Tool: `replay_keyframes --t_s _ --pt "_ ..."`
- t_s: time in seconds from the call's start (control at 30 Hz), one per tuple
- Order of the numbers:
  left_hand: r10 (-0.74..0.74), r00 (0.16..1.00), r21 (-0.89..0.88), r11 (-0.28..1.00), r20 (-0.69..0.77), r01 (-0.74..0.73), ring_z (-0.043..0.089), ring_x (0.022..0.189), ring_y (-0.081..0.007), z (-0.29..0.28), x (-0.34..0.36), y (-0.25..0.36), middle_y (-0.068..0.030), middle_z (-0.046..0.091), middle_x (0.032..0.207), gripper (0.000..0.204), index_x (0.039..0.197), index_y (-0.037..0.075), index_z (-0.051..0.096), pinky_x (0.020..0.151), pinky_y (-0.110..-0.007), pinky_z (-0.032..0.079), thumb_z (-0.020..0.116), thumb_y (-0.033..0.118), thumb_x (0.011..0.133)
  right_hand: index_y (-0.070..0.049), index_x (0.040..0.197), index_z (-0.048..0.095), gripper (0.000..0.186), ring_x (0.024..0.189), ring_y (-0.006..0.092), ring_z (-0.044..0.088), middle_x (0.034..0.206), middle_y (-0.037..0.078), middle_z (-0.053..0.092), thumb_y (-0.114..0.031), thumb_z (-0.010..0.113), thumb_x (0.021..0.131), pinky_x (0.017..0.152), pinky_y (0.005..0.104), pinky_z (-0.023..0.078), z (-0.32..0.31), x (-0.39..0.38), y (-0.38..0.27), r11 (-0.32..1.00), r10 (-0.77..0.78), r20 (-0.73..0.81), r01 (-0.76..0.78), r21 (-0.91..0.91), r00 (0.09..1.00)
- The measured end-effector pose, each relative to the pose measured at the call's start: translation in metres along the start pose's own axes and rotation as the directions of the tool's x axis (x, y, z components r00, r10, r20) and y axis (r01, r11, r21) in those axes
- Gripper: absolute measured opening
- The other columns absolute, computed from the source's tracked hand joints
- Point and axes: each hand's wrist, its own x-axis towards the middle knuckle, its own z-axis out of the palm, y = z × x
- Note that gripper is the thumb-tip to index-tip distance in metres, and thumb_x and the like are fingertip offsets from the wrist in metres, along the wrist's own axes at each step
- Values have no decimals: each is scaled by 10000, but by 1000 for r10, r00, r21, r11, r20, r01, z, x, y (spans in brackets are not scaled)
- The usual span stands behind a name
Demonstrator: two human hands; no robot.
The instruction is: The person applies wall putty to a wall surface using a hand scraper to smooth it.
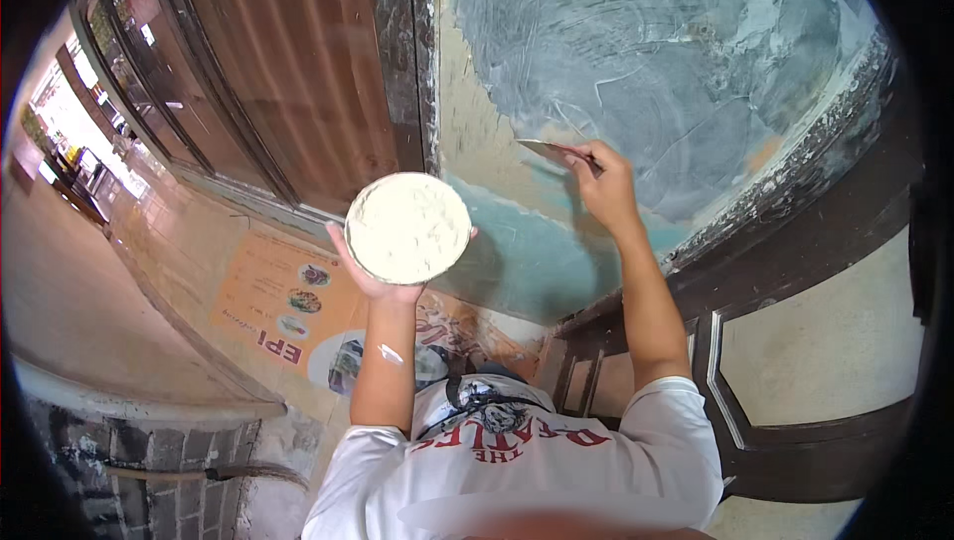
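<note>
Two hands in view, both occupied. Left hand is spread wide, palm up, cupped under a round bowl; thumb shows on one side, fingertips just peek out on the other. Pale paste fills the bowl close to its rim. Right hand is closed around the handle of a putty knife, blade pointing left, ahead of the fingers and up from the bowl. Blade sits over the edge of a grey coat on the wall; cannot tell if it's touching.

Around the hands: grey coat spreads ahead of and beyond the right hand, tan bare strip left of the blade, green patch between the hands and lower. Dark door frame stands ahead of the left hand; orange printed sheet lies on the floor below and left of it. White smear on the left forearm.

Looks like a coating step. To do it well: small load on the blade, low angle, even pressure, overlap the grey edge and feather it out toward the tan strip. Keep the bowl level and near the blade so drips land in it. Ease off by the door frame, and wipe the blade clean on the rim between strokes.
</note>
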Motion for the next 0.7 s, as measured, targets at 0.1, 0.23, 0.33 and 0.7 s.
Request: replay_keyframes --t_s 0.1,0.23,0.33,0.7 --pt "-35 999 2 999 5 35 358 1434 -491 6 5 -2 -174 336 1622 901 1534 139 429 1067 -828 268 315 803 936 27 941 673 156 915 353 703 991 154 724 82 653 797 835 393 563 -26 1 -45 939 -323 9 319 131 946" --pt "13 983 33 999 -181 -7 480 1357 -442 22 10 -1 -180 473 1529 918 1478 79 486 1100 -674 394 323 804 941 25 936 679 292 1044 338 698 1057 130 726 146 658 671 888 410 561 -46 -1 -88 733 -680 136 669 121 721" --pt "-3 1000 -42 999 -24 2 461 1388 -417 21 11 0 -187 458 1549 865 1489 52 480 1149 -594 377 332 739 985 6 941 689 303 1141 332 664 1103 109 713 104 682 654 899 414 566 -57 -4 -99 708 -696 244 702 73 676" --pt "3 1000 23 1000 -18 -3 493 1361 -400 30 15 2 -193 481 1526 859 1469 25 491 1133 -561 409 359 726 990 -42 890 667 134 1173 292 644 1133 55 704 -68 704 764 890 390 579 -68 -6 -117 616 -692 417 783 -84 589"
